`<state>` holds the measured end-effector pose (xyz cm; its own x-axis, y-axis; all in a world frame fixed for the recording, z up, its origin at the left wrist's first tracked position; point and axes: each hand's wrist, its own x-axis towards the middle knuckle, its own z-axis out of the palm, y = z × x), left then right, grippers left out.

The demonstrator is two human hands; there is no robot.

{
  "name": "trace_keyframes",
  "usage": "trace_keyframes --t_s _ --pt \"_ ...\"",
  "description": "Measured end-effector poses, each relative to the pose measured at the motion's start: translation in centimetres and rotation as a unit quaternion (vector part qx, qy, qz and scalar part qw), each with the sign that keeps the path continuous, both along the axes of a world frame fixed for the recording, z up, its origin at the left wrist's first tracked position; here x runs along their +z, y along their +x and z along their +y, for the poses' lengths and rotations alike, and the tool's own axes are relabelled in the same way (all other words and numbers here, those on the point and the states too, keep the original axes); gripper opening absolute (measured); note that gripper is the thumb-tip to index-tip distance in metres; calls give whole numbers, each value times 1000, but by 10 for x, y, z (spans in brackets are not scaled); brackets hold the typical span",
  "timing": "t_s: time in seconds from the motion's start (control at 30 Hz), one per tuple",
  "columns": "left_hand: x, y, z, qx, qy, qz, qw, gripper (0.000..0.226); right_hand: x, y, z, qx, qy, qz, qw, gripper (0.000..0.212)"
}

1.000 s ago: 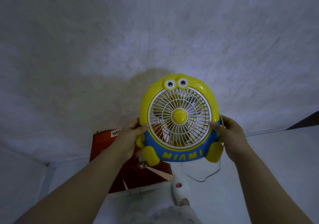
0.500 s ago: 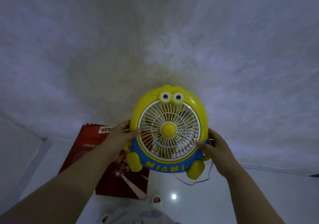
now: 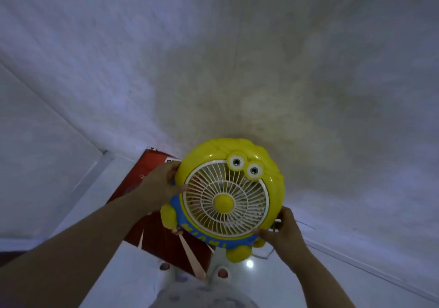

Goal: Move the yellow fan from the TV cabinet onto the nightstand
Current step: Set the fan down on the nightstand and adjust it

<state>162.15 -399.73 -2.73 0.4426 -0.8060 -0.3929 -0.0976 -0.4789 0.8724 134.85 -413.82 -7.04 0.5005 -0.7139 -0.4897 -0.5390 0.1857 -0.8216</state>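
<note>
The yellow fan point(image 3: 225, 196) is a round cartoon figure with two bulging eyes, a white grille, a blue band with yellow letters and yellow feet. I hold it in the air in front of me, tilted clockwise. My left hand point(image 3: 161, 184) grips its left rim. My right hand point(image 3: 282, 231) grips its lower right edge near the blue band. A thin cord point(image 3: 268, 254) hangs from the fan's right side. Neither the TV cabinet nor the nightstand is in view.
A white textured wall point(image 3: 237, 58) fills the upper view. A red flat box point(image 3: 152, 212) lies on the glossy white floor point(image 3: 297, 279) below the fan. My slippered feet point(image 3: 221, 272) show at the bottom. A wall corner point(image 3: 104, 152) is at the left.
The fan has tilted clockwise and sits lower and more to the right in view. The view has swung, so the red box and wall corner now lie further left. Both hands keep their grip.
</note>
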Motion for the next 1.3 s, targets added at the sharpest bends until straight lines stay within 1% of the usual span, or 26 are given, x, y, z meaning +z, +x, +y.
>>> trace_keyframes --t_s 0.13,0.2,0.27,0.33,0.43,0.47,0.57,0.63,0.67,0.77,0.87,0.9,0.93,1.0,1.1,1.23,1.3 --pt "-21 38 10 -33 33 -83 995 51 -20 36 5 32 -27 18 999 54" --pt "-25 49 13 -29 46 -118 991 46 -27 50 7 49 -48 28 997 54" --pt "-32 60 18 -23 55 -136 989 41 -38 65 13 73 -69 46 994 54" --pt "-42 71 27 -7 66 -159 985 42 -47 78 19 88 -84 59 991 54" --pt "-77 94 50 15 100 -150 984 69 -61 97 31 96 -97 79 988 53" --pt "-88 101 58 16 110 -148 983 73 -65 103 35 99 -96 85 987 53" --pt "-105 118 72 20 140 -149 979 73 -84 121 47 118 -91 105 983 49" --pt "-120 129 82 21 153 -144 977 75 -96 131 56 126 -91 126 980 51" --pt "-129 134 88 18 157 -143 977 72 -101 135 60 127 -93 140 978 53" --pt "-147 141 101 30 167 -140 975 59 -111 147 72 125 -112 167 972 51" --pt "-144 138 103 43 152 -160 974 53 -117 157 84 117 -142 195 964 63" --pt "-145 137 102 50 140 -165 975 53 -120 160 87 114 -150 203 961 63" --pt "-146 136 100 56 129 -174 975 56 -123 161 89 114 -155 209 959 59" --pt "-154 136 100 61 137 -188 971 62 -127 165 94 118 -159 222 955 53" --pt "-167 141 105 56 168 -193 965 59 -133 170 100 124 -168 224 952 56" --pt "-171 148 110 54 187 -182 964 62 -138 172 102 146 -167 224 949 54" --pt "-169 149 110 42 181 -170 968 67 -139 169 102 149 -167 225 948 57"
